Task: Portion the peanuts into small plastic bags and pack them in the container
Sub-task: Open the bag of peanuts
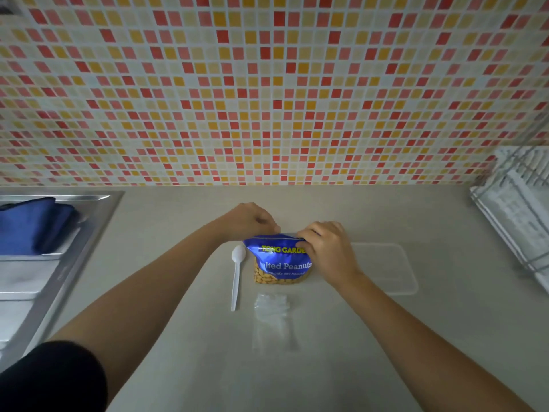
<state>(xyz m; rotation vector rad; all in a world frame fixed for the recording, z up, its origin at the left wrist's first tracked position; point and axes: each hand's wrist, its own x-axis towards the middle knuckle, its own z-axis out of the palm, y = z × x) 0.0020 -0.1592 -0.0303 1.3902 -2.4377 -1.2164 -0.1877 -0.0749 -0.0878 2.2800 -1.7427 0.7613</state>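
Fingers of our left hand (252, 220) and right hand (325, 245) pinch the top edge of the upright blue foil peanut packet (280, 260), which runs crosswise between them, neither hand nearer.

The peanut bag (280, 257) is blue with yellow and white lettering and a tan nut picture. The spoon (236, 275) is white; the counter (326, 367) is beige. The far wall (267, 84) has red, pink, orange and cream mosaic tiles. A blue cloth (32, 224) lies left.
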